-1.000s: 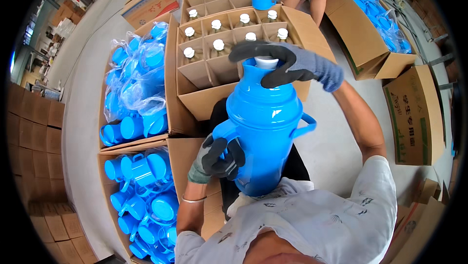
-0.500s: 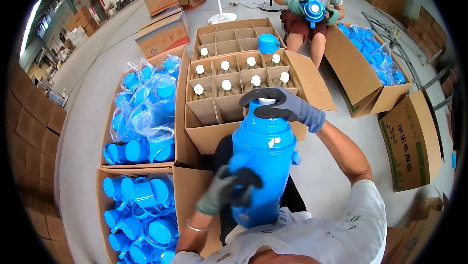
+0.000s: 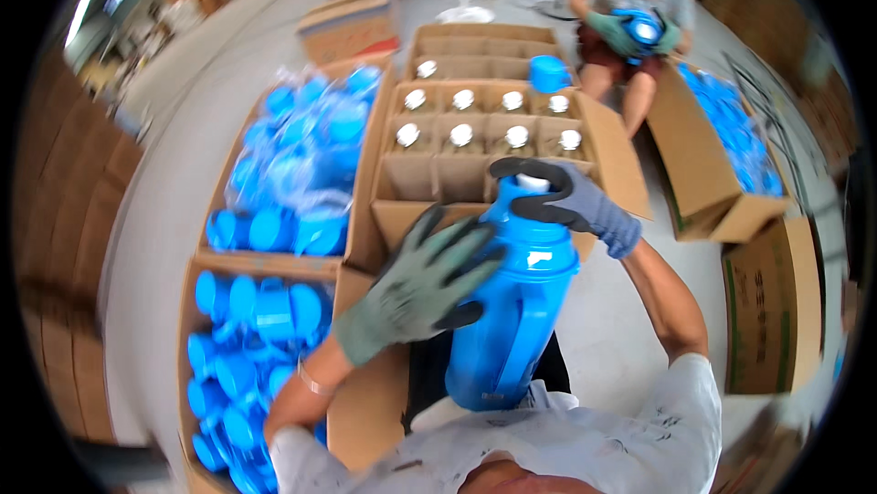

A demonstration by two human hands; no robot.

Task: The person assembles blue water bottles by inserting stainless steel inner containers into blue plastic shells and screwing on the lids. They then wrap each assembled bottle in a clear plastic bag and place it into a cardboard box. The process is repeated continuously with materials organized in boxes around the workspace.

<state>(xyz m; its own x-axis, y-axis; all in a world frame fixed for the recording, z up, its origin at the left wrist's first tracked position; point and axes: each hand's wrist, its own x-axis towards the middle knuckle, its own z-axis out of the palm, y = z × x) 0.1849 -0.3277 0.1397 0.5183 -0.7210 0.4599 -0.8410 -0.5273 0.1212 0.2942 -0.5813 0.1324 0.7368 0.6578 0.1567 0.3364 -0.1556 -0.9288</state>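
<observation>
A blue thermos flask (image 3: 491,348) stands tilted in my lap, its side handle (image 3: 523,339) facing me. My right hand (image 3: 571,202), in a grey-blue glove with black fingers, is wrapped round its top at the white stopper (image 3: 533,183). My left hand (image 3: 416,289), in a green glove with dark fingertips, has its fingers spread at the flask's left side; whether they touch it I cannot tell. Just beyond the flask sits a divided carton (image 3: 429,217) holding several glass bottles with white caps (image 3: 461,135).
To the left stand two cartons of blue cups, the nearer loose (image 3: 237,375), the farther with plastic bags (image 3: 297,183). A blue cup (image 3: 548,74) rests on a far divided carton (image 3: 484,33). At back right, a seated co-worker holds a blue flask lid (image 3: 644,31) beside another carton (image 3: 690,156).
My left hand has come off the flask's lower side, moved up and opened. The flask has turned, bringing its handle toward me. My right hand keeps its hold on top. The view has shifted.
</observation>
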